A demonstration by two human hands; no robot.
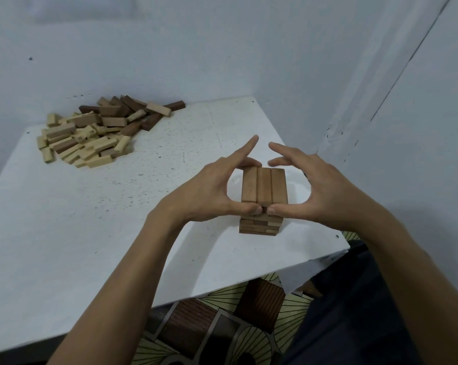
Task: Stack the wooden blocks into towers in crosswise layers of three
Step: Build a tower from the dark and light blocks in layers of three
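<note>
A short tower of wooden blocks [263, 191] stands near the right front of the white table [91, 233]. Its top layer is three brown blocks side by side, running away from me. My left hand [212, 188] and my right hand [314, 188] frame the top layer from both sides. Both thumbs press the near ends of the top blocks, and fingers touch the far ends. The index fingers point up and forward, straight. Lower layers show mixed light and brown ends below the thumbs. A loose pile of blocks [96, 130] lies at the far left.
Pale walls close the table at the back and right, meeting in a corner [325, 127]. The table's front edge runs diagonally; below it is a patterned floor [222, 325]. Dark clothing [354, 312] shows at the lower right.
</note>
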